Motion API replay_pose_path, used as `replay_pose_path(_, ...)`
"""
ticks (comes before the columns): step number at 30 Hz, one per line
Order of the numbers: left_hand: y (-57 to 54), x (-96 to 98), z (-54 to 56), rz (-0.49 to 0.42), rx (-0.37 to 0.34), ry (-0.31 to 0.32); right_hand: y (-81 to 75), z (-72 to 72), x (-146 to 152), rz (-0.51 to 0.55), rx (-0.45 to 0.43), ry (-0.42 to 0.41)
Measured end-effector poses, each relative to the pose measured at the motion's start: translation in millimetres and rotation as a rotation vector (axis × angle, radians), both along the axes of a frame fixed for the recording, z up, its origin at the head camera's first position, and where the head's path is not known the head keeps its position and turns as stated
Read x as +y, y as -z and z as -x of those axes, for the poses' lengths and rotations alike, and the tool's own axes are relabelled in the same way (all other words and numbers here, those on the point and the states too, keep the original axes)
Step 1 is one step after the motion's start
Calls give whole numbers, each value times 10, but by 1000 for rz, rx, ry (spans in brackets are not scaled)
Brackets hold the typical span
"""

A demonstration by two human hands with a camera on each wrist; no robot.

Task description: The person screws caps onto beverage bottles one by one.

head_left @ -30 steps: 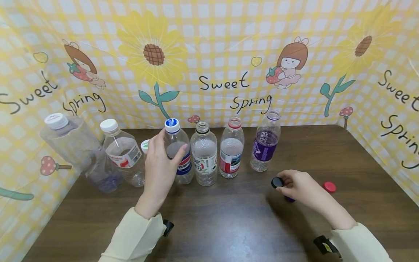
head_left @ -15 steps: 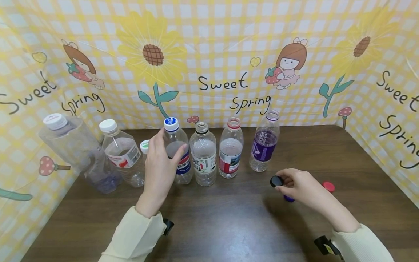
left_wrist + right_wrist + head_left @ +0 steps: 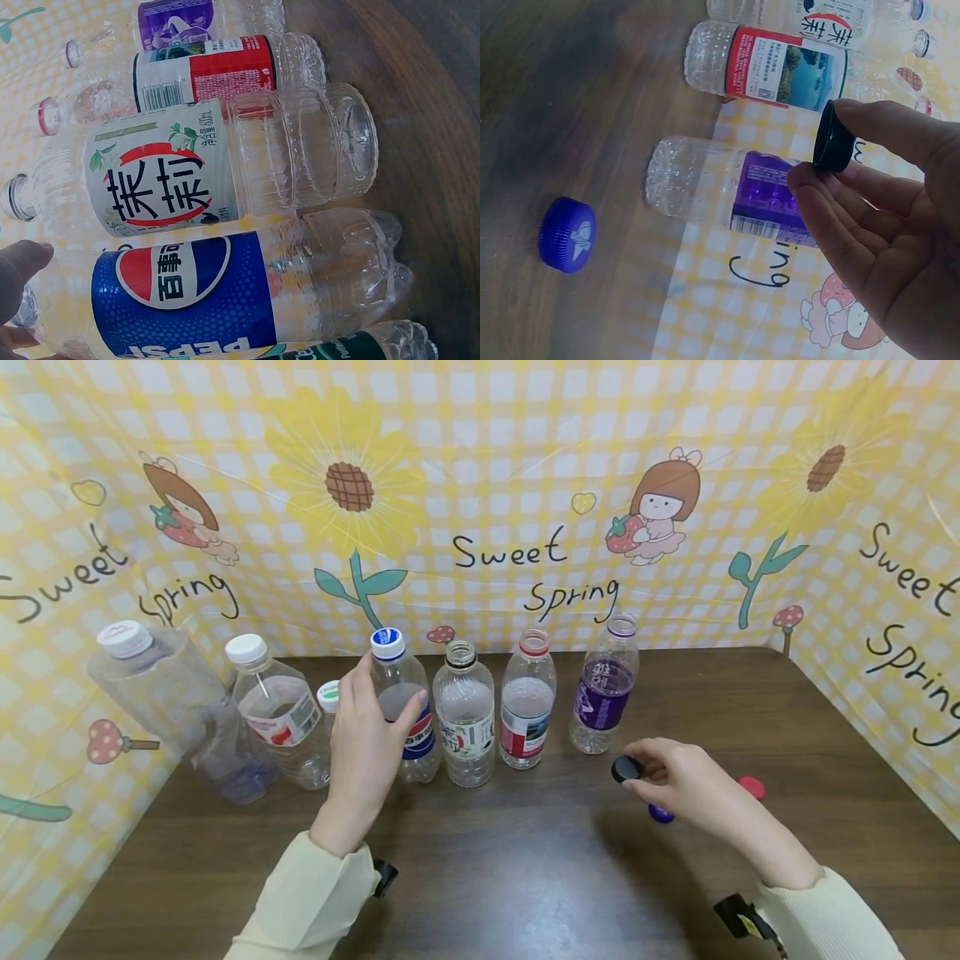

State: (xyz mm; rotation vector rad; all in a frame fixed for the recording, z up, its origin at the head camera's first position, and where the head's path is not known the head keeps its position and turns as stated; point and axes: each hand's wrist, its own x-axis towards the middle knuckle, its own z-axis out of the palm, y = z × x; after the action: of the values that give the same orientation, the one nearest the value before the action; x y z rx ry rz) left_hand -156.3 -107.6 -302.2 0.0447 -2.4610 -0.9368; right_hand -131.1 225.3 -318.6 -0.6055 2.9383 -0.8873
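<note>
My left hand (image 3: pixel 367 743) is wrapped around the upper part of a capped Pepsi bottle (image 3: pixel 420 735), fingers on its left side and thumb across its front. My right hand (image 3: pixel 682 777) pinches a black bottle cap (image 3: pixel 625 768) above the table; the right wrist view shows the cap (image 3: pixel 834 139) between thumb and fingertips, its hollow side partly visible. A purple cap (image 3: pixel 661 812) lies below this hand, and a red cap (image 3: pixel 752 787) behind it. Beside the Pepsi bottle stands an uncapped jasmine-drink bottle (image 3: pixel 468 735) with a black neck ring.
To the right stand an uncapped red-labelled bottle (image 3: pixel 527 727) and an uncapped purple-labelled bottle (image 3: pixel 602 693). On the left are a large capped bottle (image 3: pixel 180 693), another white-capped bottle (image 3: pixel 277 710) and a small bottle's cap (image 3: pixel 328 695), partly hidden. A patterned cloth (image 3: pixel 495 460) encloses the table (image 3: pixel 510 860).
My right hand has lifted slightly and shifted left with the black cap, uncovering more of the purple cap. The left hand stays at the Pepsi bottle.
</note>
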Motion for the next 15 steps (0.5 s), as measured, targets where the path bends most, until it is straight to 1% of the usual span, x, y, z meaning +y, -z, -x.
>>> replay_pose_path(7, -7, -2, 3, 1, -1, -14, -94, 1, -46, 6, 22, -9)
replay_pose_path(12, -7, 8, -5, -8, -5, -22, -170, 14, -94, 12, 15, -14)
replay_pose_path(15, -4, 15, -12, -14, 4, -25, -204, 17, -128, 14, 9, -19)
